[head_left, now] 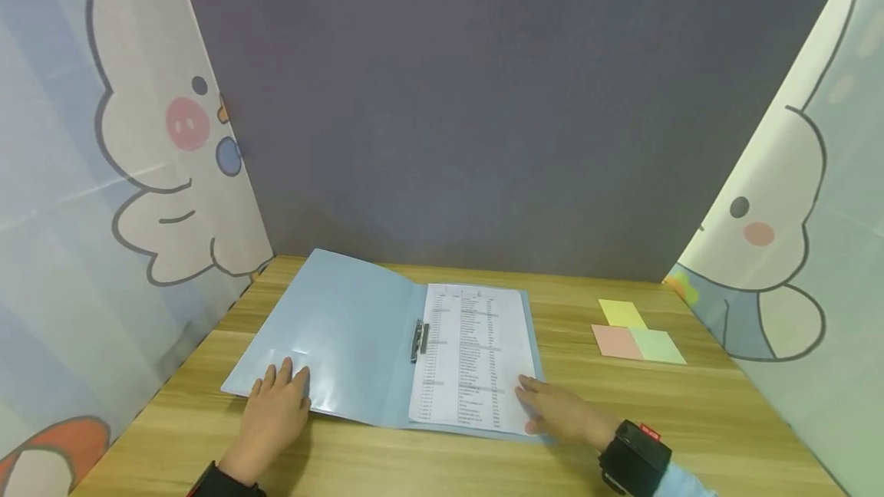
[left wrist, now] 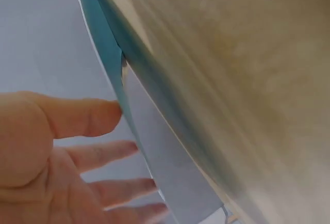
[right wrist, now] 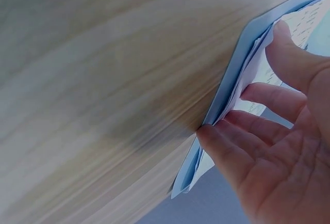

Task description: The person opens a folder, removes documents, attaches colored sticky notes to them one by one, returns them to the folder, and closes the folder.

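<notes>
A light blue folder (head_left: 348, 332) lies opened out on the table, its left cover slightly raised along the near edge. Printed sheets (head_left: 476, 363) sit on its right side, beside a metal clip (head_left: 417, 340) near the spine. My left hand (head_left: 272, 409) rests its extended fingers on the lower left of the cover. In the left wrist view, the thumb (left wrist: 93, 116) and fingers lie along the cover's edge. My right hand (head_left: 566, 411) touches the lower right edge of the sheets and folder with spread fingers; the right wrist view shows the fingertips (right wrist: 209, 131) at that edge.
Three sticky note pads lie at the right of the wooden table (head_left: 594, 451): yellow (head_left: 622, 314), pink (head_left: 616, 342) and green (head_left: 658, 345). A grey panel (head_left: 456, 113) rises behind the table, with cartoon-printed cloths (head_left: 55, 198) on both sides.
</notes>
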Available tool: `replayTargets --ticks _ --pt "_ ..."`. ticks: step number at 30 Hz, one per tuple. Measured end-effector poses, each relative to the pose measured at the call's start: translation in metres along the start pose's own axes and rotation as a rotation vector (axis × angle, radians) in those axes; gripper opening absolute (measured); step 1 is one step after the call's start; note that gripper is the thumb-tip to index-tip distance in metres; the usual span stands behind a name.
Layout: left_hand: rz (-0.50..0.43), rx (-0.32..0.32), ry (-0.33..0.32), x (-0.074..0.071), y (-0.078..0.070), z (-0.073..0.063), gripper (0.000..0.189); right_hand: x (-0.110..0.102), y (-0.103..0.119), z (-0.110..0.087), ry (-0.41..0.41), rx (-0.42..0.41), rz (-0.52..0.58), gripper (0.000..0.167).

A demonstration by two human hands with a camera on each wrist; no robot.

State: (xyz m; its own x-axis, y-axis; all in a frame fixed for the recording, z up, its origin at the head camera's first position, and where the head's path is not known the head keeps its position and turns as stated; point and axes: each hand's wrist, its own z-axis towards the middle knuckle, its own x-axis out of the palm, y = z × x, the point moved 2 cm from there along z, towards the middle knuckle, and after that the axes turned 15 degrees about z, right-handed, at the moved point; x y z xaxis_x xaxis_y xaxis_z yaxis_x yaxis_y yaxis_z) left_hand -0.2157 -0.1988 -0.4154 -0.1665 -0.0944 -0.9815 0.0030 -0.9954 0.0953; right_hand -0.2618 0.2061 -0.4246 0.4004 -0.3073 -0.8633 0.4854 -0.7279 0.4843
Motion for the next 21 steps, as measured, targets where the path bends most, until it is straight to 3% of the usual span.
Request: replayTargets --ticks 4,7,9,14,17,21 --pt "-0.047 0.138 0.026 0.001 -0.008 0.014 0.042 0.001 0.000 -0.001 -0.007 -0.024 -0.008 0.059" --pt "-0.074 0.243 0.128 0.000 -0.019 0.035 0.048 0.001 -0.001 -0.002 -0.013 -0.043 -0.018 0.059" --pt "-0.077 0.279 0.206 -0.002 -0.028 0.050 0.051 0.001 -0.002 -0.003 -0.013 -0.043 -0.011 0.059" --pt "-0.050 0.276 0.337 0.000 -0.045 0.074 0.069 0.002 -0.004 -0.002 -0.008 -0.033 -0.005 0.059" --pt "-0.032 0.266 0.366 0.003 -0.049 0.075 0.075 0.003 -0.002 -0.002 -0.008 -0.036 -0.002 0.059" --pt "0.003 0.277 0.353 0.008 -0.052 0.070 0.081 0.001 0.000 -0.001 -0.012 -0.033 0.017 0.059"
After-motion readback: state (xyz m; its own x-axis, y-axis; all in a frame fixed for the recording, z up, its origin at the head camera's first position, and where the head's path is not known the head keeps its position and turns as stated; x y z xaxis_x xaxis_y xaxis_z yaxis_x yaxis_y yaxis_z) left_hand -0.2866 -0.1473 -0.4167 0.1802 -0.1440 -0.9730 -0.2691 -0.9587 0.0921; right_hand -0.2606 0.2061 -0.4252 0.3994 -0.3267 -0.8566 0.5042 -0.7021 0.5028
